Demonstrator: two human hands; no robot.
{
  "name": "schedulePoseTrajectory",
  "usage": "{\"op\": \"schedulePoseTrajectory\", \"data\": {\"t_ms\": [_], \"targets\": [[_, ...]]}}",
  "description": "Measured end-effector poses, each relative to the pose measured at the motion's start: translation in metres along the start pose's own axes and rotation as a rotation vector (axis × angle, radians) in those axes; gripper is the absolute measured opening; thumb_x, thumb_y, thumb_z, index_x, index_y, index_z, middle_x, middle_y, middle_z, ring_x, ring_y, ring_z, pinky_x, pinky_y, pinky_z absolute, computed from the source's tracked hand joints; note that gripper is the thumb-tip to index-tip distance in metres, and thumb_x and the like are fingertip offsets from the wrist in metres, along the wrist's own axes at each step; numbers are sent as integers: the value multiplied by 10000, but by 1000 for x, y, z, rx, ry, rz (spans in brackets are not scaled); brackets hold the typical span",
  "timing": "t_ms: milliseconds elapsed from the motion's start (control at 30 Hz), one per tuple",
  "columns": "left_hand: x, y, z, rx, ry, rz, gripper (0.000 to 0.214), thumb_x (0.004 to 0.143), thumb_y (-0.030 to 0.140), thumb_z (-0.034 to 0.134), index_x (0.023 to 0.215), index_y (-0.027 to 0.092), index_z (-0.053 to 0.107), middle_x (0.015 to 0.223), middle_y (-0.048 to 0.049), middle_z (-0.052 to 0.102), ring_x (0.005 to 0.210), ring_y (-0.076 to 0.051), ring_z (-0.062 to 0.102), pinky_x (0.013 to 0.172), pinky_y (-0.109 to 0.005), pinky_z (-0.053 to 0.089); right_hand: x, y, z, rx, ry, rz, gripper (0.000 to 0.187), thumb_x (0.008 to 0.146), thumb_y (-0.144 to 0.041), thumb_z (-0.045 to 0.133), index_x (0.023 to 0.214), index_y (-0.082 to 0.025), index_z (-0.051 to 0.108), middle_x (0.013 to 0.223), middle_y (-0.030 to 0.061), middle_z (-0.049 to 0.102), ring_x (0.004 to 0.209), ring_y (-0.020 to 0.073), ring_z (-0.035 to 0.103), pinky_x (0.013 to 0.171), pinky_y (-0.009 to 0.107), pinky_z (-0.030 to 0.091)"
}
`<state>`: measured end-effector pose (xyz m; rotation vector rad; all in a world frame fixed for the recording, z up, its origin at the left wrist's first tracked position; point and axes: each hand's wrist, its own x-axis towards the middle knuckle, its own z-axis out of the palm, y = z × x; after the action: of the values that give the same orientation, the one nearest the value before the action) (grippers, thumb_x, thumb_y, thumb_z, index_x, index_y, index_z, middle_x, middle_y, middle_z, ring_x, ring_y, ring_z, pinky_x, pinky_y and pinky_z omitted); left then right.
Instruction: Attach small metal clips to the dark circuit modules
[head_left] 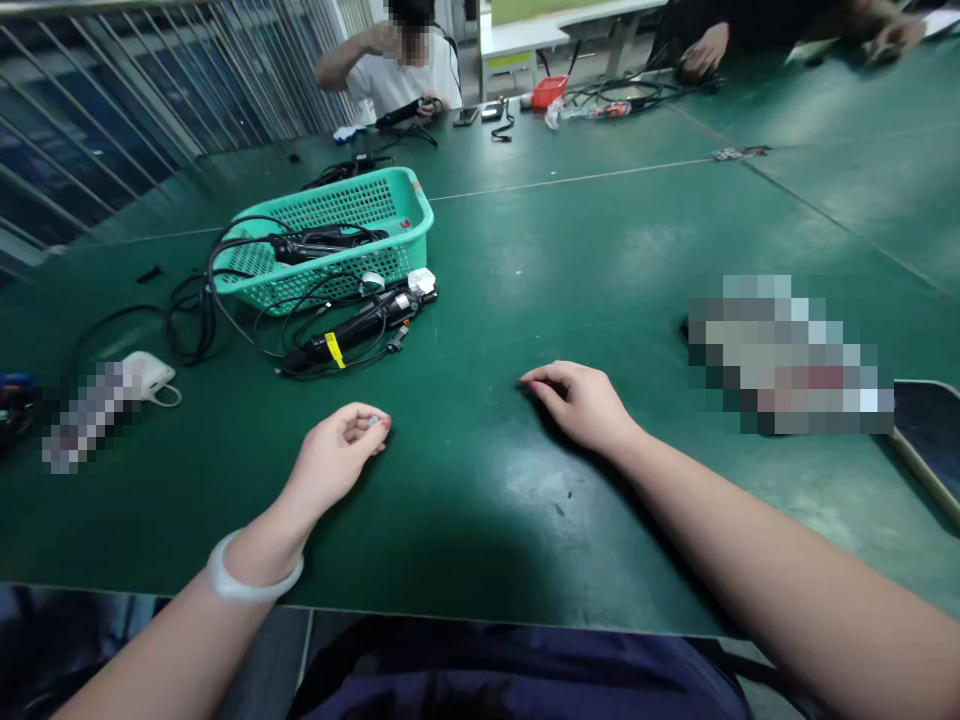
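My left hand (pixel 339 452) rests on the green table (pixel 525 260) with its fingers curled loosely inward, pinching something small and pale at the fingertips. My right hand (pixel 581 400) lies palm down on the table a little to the right, fingers together and slightly bent, holding nothing. A white bangle (pixel 251 580) is on my left wrist. Just beyond my left hand lies a black corded tool (pixel 367 322) with a yellow band, its cables tangled. Behind it stands a teal plastic basket (pixel 409 205) holding another black corded tool.
A white face mask (pixel 150 375) lies at the left. A phone or tablet (pixel 930 430) sits at the right edge. A seated person (pixel 397 65) handles a black tool at the far side; another person's hands (pixel 705 50) and cables lie far right. A railing runs along the left.
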<state>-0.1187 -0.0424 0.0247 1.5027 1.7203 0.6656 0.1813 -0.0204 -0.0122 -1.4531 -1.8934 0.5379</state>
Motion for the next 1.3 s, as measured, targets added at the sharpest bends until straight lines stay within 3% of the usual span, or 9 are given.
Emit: {"op": "schedulePoseTrajectory", "data": {"t_ms": [133, 233, 333, 533, 667, 800, 967, 1100, 1300], "targets": [[-3, -2, -12, 609, 73, 217, 291, 809, 459, 513, 895, 225, 662, 762, -32, 643, 713, -183, 582, 639, -294, 424, 0, 1, 2, 23, -5, -4, 183, 850, -228, 518, 899, -206, 693, 908, 33, 715, 853, 174, 641, 791, 320, 498], [-1, -2, -9, 775, 69, 336, 313, 848, 437, 455, 930, 226, 671, 883, -57, 661, 785, -203, 596, 675, -312, 440, 0, 1, 2, 39, -13, -4, 181, 853, -232, 516, 898, -214, 691, 920, 30, 714, 859, 174, 641, 796, 324, 499], [2, -3, -6, 762, 97, 376, 304, 848, 423, 471, 926, 204, 667, 1025, -76, 652, 849, -204, 614, 740, -324, 468, 0, 1, 1, 43, -17, 0, 182, 856, -229, 513, 901, -215, 689, 922, 28, 713, 863, 172, 639, 802, 325, 497], [5, -7, -6, 716, 104, 373, 281, 847, 408, 487, 915, 195, 658, 959, -68, 671, 849, -201, 616, 759, -318, 470, 1, 0, 0, 50, -26, 9, 187, 860, -228, 507, 901, -210, 689, 917, 28, 714, 861, 165, 640, 801, 319, 497], [5, -5, -7, 697, 97, 300, 266, 822, 417, 512, 913, 208, 650, 861, -57, 686, 837, -220, 618, 758, -331, 466, 1, 1, 0, 56, -42, 4, 193, 863, -227, 502, 903, -214, 690, 927, 27, 716, 869, 165, 642, 808, 320, 496], [0, 0, -19, 571, 88, 176, 257, 814, 402, 508, 958, 246, 654, 952, -38, 702, 847, -215, 640, 754, -324, 466, 2, 1, -1, 64, -58, 4, 194, 866, -231, 501, 901, -220, 691, 932, 26, 717, 878, 168, 643, 817, 329, 495], [4, -12, -28, 287, 255, 90, 303, 849, 402, 453, 1043, 263, 639, 1071, -29, 690, 967, -202, 628, 860, -328, 445, 3, 1, -1, 80, -74, 8, 198, 870, -239, 497, 898, -222, 691, 934, 27, 717, 881, 173, 644, 823, 332, 496], [16, -10, 9, 62, 197, 109, 325, 865, 389, 425, 1050, 196, 610, 994, -68, 691, 950, -198, 610, 875, -346, 437, 4, 0, 0, 75, -84, 12, 200, 870, -247, 495, 896, -223, 692, 937, 26, 717, 885, 178, 645, 819, 335, 496], [27, 58, 93, -220, -77, 222, 234, 877, 267, 418, 1007, 188, 595, 902, -55, 681, 840, -150, 589, 835, -307, 432, 3, 0, 0, 76, -73, 16, 202, 868, -251, 495, 894, -225, 694, 923, 23, 720, 870, 174, 648, 821, 329, 495]]}}
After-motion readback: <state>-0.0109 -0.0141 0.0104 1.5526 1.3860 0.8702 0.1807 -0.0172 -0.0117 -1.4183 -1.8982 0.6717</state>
